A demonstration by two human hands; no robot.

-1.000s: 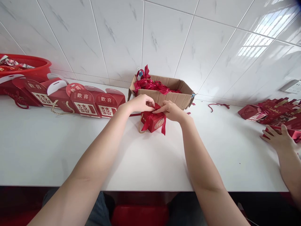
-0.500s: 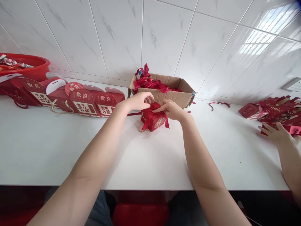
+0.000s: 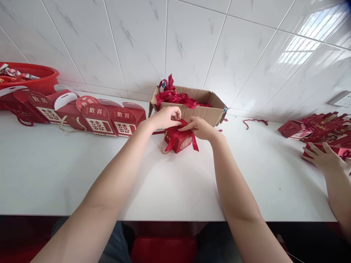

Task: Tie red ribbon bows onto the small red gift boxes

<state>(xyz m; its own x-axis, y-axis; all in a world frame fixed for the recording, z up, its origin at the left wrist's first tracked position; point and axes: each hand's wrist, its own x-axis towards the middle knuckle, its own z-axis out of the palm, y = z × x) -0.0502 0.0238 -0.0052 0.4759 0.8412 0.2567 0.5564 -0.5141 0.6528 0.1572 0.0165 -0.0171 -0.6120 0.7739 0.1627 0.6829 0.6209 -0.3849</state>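
Observation:
A small red gift box [image 3: 177, 148] stands on the white table before me, with a gold twisted cord handle [image 3: 162, 144] hanging at its left side. Across its top runs a red ribbon [image 3: 195, 143], its ends draping down over the box. My left hand [image 3: 170, 116] is closed in a pinch on the ribbon above the box's back left. From the right, my right hand [image 3: 199, 128] reaches over the box, its index finger pressed onto the ribbon at the top and its other fingers curled, partly hidden behind the box.
Behind the box is a cardboard carton [image 3: 192, 113] of red ribbons. Several red boxes [image 3: 98, 118] line the left, near a red basket [image 3: 44, 75] of wrapped sweets. At right, another person's hand [image 3: 327, 157] touches a red box beside more boxes [image 3: 319, 126]. Ribbon scraps [image 3: 256, 121] lie near the wall.
My left fingers have closed together at the ribbon and shifted slightly right. My right hand stays nearly still on the box top.

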